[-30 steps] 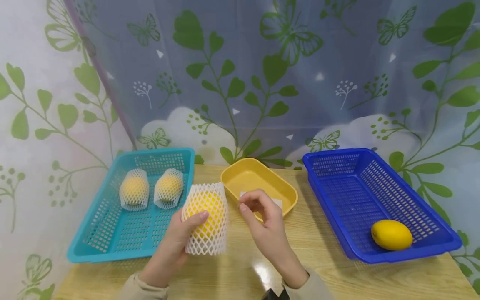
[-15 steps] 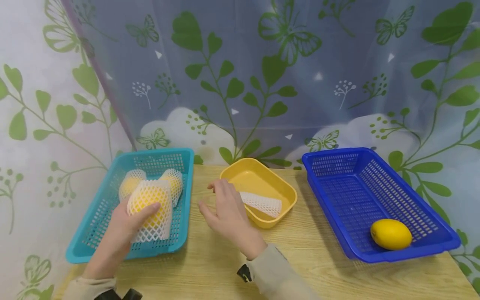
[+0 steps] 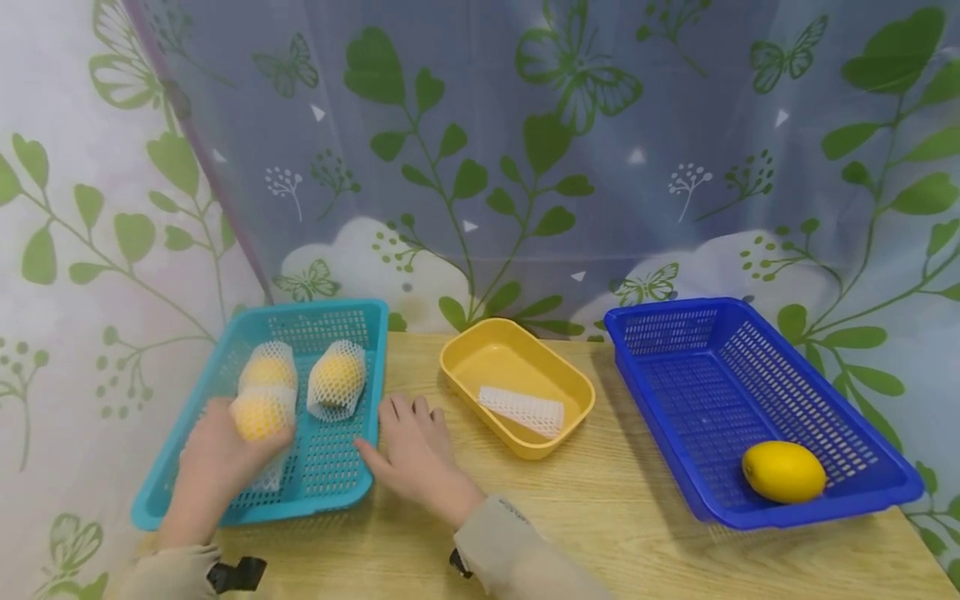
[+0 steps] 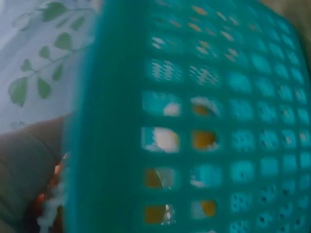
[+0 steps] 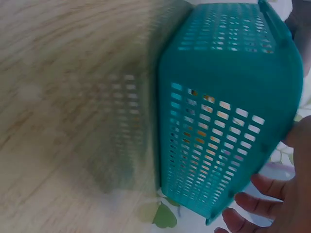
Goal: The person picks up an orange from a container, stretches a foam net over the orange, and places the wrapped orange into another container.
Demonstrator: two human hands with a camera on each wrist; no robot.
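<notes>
Inside the turquoise basket (image 3: 322, 505), my left hand (image 3: 206, 458) holds a lemon in a white foam net (image 3: 261, 417), thumb along its near right side. Just behind it lies another netted lemon (image 3: 268, 367), partly overlapped, and a third netted lemon (image 3: 337, 380) sits to the right. My right hand (image 3: 416, 450) is at the basket's right rim, its fingers relaxed and spread. In the right wrist view, the fingertips (image 5: 265, 187) are right at that rim. Basket mesh hides most of the left hand's grip in the left wrist view.
A yellow tray (image 3: 502, 358) in the middle holds a flattened white foam net (image 3: 522, 410). To the right stands a blue basket (image 3: 660, 421) with one bare lemon (image 3: 783, 472). Behind the wooden table (image 3: 600, 500) hangs a patterned curtain (image 3: 480, 167).
My left hand has carried the netted lemon left and down into the turquoise basket. My right hand has moved left from the yellow tray to the basket's right rim.
</notes>
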